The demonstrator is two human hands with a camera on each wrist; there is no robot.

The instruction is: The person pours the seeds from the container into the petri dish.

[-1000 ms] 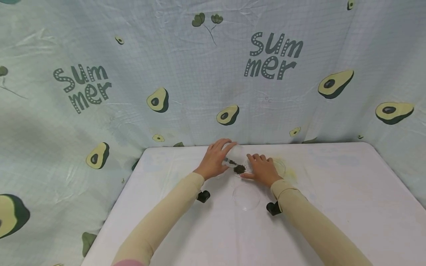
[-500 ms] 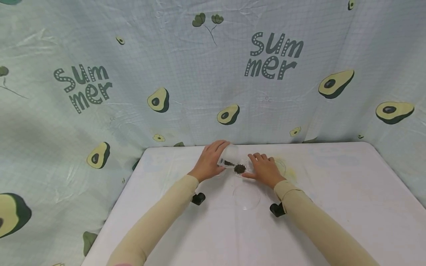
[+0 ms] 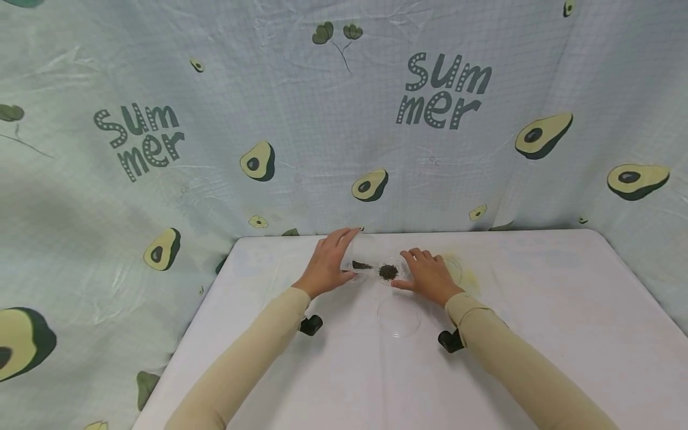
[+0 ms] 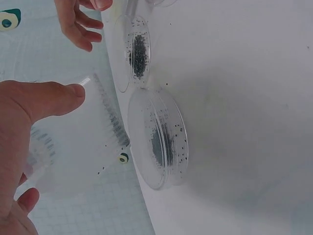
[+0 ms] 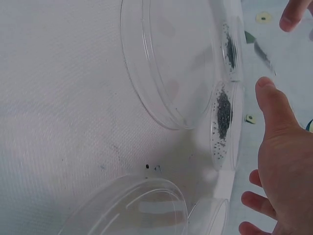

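My left hand (image 3: 325,263) grips a clear plastic cup (image 4: 73,142) with scale marks on its wall, its thumb over the near side and fingertips at the far side. A few dark grains show on the cup, which is faint in the head view. Close beside it stands a clear petri dish (image 4: 166,137) with a heap of dark grains. A second petri dish (image 5: 225,117) with dark grains lies to its right. Beside that dish my right hand (image 3: 427,275) has its thumb and fingers spread apart, holding nothing.
An uncovered clear dish (image 3: 398,316) lies in front of the hands. Another clear dish (image 3: 452,272) sits behind the right hand, near yellowish marks on the white table (image 3: 537,334). Stray grains (image 5: 147,166) dot the tabletop. A printed curtain (image 3: 301,119) hangs behind the back edge.
My left hand has moved left with the cup, away from the right-hand dish of grains, and more of the left dish's grains show. My right hand has shifted slightly right.
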